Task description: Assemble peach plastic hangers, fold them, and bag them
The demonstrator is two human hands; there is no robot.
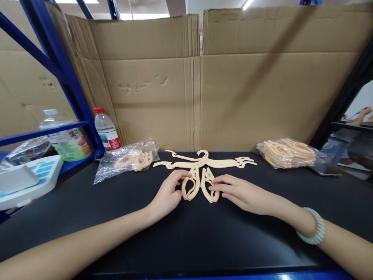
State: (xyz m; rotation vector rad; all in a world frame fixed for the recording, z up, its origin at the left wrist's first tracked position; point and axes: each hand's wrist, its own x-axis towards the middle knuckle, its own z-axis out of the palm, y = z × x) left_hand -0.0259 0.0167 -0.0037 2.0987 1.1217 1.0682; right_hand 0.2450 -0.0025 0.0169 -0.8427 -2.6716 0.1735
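Nearest the camera, two bare forearms reach in from the lower corners across the flat black bench; the right wrist wears a pale green coiled band.

The left hand rests palm-down on the bench, its fingers loosely curled, with the tips touching the outer edge of the left cream plastic loop piece. They lie on it rather than closing around it. The right hand lies flat too, its fingers stretched out almost straight, the tips pressing against the right cream plastic loop piece. Neither hand has anything lifted. The two loop pieces lie flat side by side between the hands, near the middle of the bench, their upper ends meeting under a long cream plastic hanger bar with curled ends and a hook, which lies crosswise just beyond them.

Further back on the left, a clear plastic bag holding a few cream hanger parts lies on the bench. On the right, well apart from the hands, sits a fuller clear bag of stacked cream hanger parts.

At the far left stand a clear water bottle with a red cap and red label, a blue metal rack frame, a larger drink bottle with a fruit label and a white and blue tray-like object. A wall of brown corrugated cardboard sheets closes the back of the bench.
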